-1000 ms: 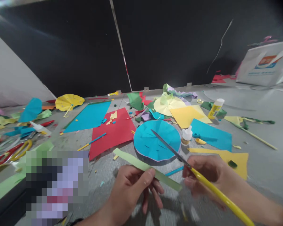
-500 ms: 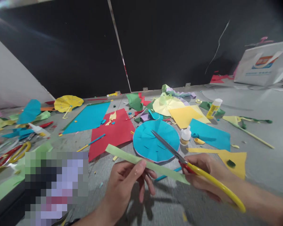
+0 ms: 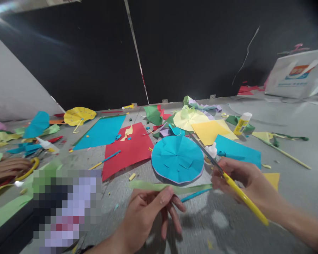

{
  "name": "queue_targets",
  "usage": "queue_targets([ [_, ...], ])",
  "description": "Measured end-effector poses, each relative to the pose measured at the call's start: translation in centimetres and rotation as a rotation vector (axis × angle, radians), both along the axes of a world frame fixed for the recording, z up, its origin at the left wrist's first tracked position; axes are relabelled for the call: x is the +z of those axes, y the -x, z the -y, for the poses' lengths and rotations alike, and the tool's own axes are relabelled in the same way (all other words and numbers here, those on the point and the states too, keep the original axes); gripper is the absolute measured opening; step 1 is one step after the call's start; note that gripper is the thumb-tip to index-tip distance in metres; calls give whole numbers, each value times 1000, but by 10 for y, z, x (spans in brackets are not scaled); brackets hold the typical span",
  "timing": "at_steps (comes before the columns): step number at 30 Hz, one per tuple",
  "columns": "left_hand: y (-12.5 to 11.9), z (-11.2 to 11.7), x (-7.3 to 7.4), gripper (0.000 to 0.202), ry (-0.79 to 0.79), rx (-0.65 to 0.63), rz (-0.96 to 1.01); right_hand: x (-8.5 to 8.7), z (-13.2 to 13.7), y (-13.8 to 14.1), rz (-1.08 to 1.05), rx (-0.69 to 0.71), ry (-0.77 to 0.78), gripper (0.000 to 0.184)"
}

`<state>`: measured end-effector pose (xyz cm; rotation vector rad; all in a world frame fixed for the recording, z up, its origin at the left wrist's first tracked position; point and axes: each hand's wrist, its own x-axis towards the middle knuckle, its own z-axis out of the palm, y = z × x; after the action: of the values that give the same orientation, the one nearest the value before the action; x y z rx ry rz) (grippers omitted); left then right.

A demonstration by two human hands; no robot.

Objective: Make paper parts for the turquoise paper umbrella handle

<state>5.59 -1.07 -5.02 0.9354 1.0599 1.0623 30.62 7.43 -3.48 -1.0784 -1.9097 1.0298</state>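
My left hand (image 3: 148,211) pinches a long light green paper strip (image 3: 175,187) between thumb and fingers, holding it level above the grey table (image 3: 281,169). My right hand (image 3: 241,180) grips yellow-handled scissors (image 3: 228,176) at the strip's right end; their grey blades point up and left past a small white glue bottle (image 3: 211,151). A round blue folded paper disc (image 3: 177,158) lies just beyond the strip.
Red (image 3: 128,148), blue (image 3: 102,130) and yellow (image 3: 210,130) paper sheets, scraps, a yellow paper umbrella (image 3: 78,115) and a glue stick (image 3: 242,122) litter the table. Another person's hand (image 3: 7,167) rests on red-and-yellow scissors (image 3: 29,169) at the left. A white bag (image 3: 299,74) stands far right.
The green strip has swung from slanted to level. My right hand with the scissors moved up and right, blades off the blue disc. Another person's hand came in at the left.
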Motion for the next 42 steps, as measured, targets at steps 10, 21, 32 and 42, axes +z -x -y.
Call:
queue_targets([
  [10, -9, 2, 1, 49, 22, -118, -29, -15, 28, 10, 79, 98, 105, 14],
  [21, -4, -1, 3, 53, -43, -13, 12, 0, 5, -13, 420, 181, -398, 21],
  [32, -6, -5, 6, 14, -103, 133, 17, 7, 3, -18, 654, 293, -751, 30],
  [42, -2, -6, 3, 14, -102, 166, -78, 3, 6, -14, 673, 234, -838, 32],
])
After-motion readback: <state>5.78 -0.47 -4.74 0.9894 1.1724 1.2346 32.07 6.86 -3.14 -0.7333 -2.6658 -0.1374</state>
